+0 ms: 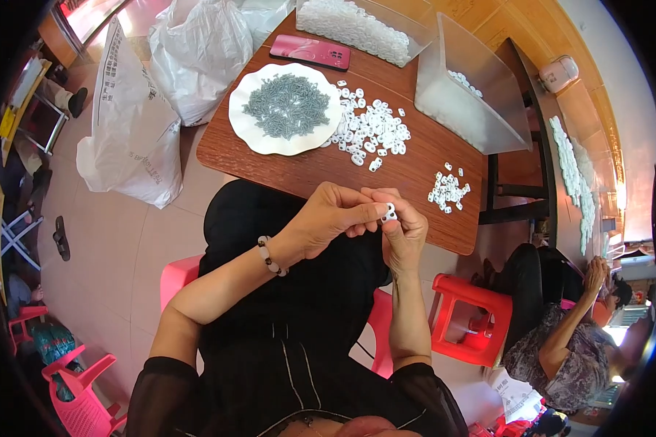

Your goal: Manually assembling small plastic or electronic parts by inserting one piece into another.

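Observation:
In front of me, just off the table's near edge, my two hands meet. My right hand (408,231) pinches a small white plastic piece with dark round spots (390,212) between thumb and fingers. My left hand (332,217) is closed, its thumb and fingertips pressed together against that piece; anything tiny between them is hidden. Beyond the hands, a scalloped white plate (239,125) bears a heap of small grey rod-like pieces (286,102). Loose white pieces (372,130) lie to its right, partly against the rim. A smaller pile of white pieces (449,191) lies near the table's right corner.
On the brown table (270,169) stand a clear bin (357,33) of white pieces and a translucent bin (474,109). A pink phone (310,52) lies behind the plate. White sacks (142,138) are at left, a red stool (472,320) at right, near another person (568,349).

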`<state>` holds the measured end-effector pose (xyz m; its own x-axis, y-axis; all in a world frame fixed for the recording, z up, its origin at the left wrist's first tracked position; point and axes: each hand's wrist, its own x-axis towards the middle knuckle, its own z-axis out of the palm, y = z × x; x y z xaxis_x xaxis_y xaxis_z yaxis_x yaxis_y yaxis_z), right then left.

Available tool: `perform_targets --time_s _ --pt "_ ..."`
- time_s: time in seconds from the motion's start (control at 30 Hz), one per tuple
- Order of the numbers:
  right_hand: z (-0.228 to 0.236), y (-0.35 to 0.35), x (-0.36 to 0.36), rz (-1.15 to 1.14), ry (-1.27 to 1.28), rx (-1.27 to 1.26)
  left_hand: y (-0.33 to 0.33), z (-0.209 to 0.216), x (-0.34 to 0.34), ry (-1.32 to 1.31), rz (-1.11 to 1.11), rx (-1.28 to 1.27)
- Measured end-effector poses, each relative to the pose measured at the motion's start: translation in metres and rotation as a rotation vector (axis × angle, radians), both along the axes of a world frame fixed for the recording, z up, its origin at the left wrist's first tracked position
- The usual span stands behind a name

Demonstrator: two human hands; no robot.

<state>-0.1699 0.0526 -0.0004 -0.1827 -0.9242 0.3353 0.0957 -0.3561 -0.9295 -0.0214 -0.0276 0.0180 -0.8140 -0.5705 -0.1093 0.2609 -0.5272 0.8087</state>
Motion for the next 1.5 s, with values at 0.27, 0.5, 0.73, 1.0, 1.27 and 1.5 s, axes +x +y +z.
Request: perform_targets --time_s 0.27,0.5,0.73,1.0,1.27,1.5 --pt "0.003 0.000 0.006 -0.006 0.007 0.023 -0.002 0.002 0.002 -0.022 -0.012 0.010" --pt "-0.001 0.000 0.009 -0.091 0.044 -0.006 0.000 0.002 0.002 -0.020 -0.020 0.018" --pt "-0.002 -0.001 0.008 -0.121 0.056 0.008 0.002 -0.003 -0.001 -0.009 -0.008 0.061" --pt "-0.002 0.001 0.014 -0.178 0.112 -0.056 0.009 0.006 0.000 -0.039 0.008 0.198" --pt "0.002 0.004 0.017 -0.247 0.219 -0.111 0.017 0.007 0.001 -0.025 -0.003 0.331" --pt "-0.003 0.002 0.020 -0.324 0.244 -0.150 0.019 -0.003 0.002 0.014 -0.023 0.364"
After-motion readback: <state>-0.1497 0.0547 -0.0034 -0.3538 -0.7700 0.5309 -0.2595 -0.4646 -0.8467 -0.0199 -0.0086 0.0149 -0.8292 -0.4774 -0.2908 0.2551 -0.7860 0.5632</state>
